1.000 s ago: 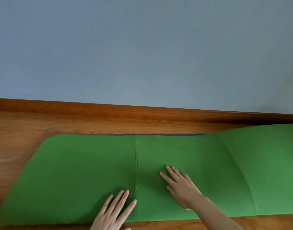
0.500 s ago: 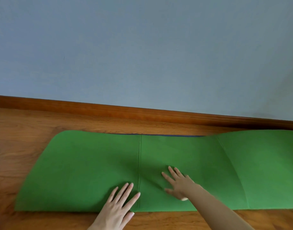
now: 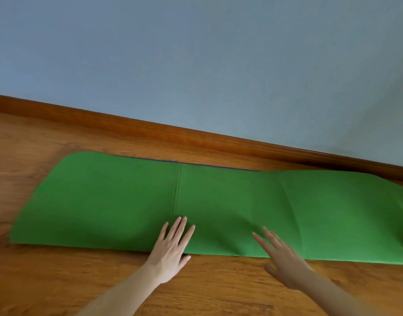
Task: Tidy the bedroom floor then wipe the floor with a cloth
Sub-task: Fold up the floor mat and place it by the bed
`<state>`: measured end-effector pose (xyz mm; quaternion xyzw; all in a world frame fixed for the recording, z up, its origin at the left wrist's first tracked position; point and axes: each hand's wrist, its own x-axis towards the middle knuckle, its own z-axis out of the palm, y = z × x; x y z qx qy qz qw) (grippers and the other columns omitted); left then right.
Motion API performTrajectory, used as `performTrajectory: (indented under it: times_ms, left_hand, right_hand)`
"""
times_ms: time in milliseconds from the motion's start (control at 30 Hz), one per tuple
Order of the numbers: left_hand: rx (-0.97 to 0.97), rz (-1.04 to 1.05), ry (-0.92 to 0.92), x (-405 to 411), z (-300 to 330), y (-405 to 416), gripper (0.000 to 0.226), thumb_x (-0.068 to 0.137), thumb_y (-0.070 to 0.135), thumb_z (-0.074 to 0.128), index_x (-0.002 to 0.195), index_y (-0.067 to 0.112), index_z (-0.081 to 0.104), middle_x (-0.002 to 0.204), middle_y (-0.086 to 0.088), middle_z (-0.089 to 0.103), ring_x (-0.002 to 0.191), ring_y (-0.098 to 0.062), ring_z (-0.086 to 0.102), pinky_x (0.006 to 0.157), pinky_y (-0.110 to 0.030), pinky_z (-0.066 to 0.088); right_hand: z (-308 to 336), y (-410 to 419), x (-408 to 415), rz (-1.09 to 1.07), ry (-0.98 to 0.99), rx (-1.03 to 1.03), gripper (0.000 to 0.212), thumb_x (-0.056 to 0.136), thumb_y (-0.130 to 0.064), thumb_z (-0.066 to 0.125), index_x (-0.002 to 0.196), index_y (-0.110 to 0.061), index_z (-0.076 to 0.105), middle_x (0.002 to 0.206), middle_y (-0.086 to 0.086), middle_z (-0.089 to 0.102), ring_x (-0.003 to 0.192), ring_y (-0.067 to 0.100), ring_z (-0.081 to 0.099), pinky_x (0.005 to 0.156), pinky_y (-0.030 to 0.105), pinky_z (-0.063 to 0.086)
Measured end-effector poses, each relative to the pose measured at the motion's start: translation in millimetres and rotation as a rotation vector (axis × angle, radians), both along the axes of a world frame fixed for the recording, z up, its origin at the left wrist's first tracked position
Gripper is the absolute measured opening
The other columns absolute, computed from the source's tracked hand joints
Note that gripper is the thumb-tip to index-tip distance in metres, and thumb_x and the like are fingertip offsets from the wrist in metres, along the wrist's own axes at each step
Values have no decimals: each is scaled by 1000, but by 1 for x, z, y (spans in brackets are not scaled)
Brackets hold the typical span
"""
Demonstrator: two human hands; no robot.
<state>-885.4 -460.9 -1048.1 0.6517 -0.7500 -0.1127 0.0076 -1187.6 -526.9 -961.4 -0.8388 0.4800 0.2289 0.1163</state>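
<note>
A plain pale blue-grey wall (image 3: 196, 53) fills the upper part of the view. A glossy reddish-brown wooden skirting board (image 3: 150, 130) runs along the wall's foot, slanting down to the right. Below the skirting board lies warm orange-brown wood-grain floor (image 3: 218, 290), softly lit.

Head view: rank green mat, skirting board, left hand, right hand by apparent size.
1. green mat
2. skirting board
3. left hand and right hand: look alike, no ranking; right is blurred.
</note>
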Motion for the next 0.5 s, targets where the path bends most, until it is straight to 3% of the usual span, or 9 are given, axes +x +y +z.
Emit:
performTrajectory:
  times_ms: [133,200,267,333,367,433,500]
  left_hand:
    - [37,-19,-117,-4,0,2,102,52,45,86,136,9,40,134,-19,52,120,-32,53,93,-55,41]
    - [79,-19,-142,-7,3,3,107,39,31,93,131,7,43,133,-22,50,118,-35,55,89,-56,43]
    - [94,-33,-148,-11,12,-1,112,52,13,89,139,5,20,146,-26,27,131,-41,38,100,-57,34]
    - [126,-45,-163,-14,16,-1,100,80,-1,65,139,7,-15,153,-23,-10,143,-40,0,112,-56,9]
    - [162,-47,-179,-14,18,-2,97,84,-4,58,138,9,-22,151,-20,-20,143,-38,-10,113,-54,2]
    - [181,-40,-183,-13,22,-7,98,86,-6,54,139,12,-25,149,-17,-27,143,-35,-14,114,-52,-1]
    - [182,-34,-167,-11,23,-9,96,86,-8,52,133,15,-28,154,-17,-21,143,-34,-12,115,-50,0]
  right_hand:
    - [-44,6,12,77,-39,-117,103,93,-14,48,122,-44,-46,156,6,-15,145,30,-5,117,42,11]
    - [-53,8,15,52,-26,-173,105,89,-1,46,123,-39,-46,157,10,-13,145,31,-6,117,42,10]
    - [-53,6,21,33,5,-171,101,85,7,47,133,-29,-34,157,12,-16,145,30,-8,117,43,9]
    - [-50,0,25,31,50,-133,102,84,10,49,142,-27,-25,156,13,-17,145,32,-8,117,45,10]
    - [-49,-3,27,28,66,-107,101,84,12,49,145,-27,-22,156,13,-17,145,32,-8,117,46,11]
    - [-46,-8,30,27,76,-65,102,83,12,51,147,-28,-17,156,14,-16,145,34,-5,116,47,14]
    - [-42,-11,33,41,72,-51,104,81,12,55,149,-29,-12,157,15,-11,145,34,0,115,47,21]
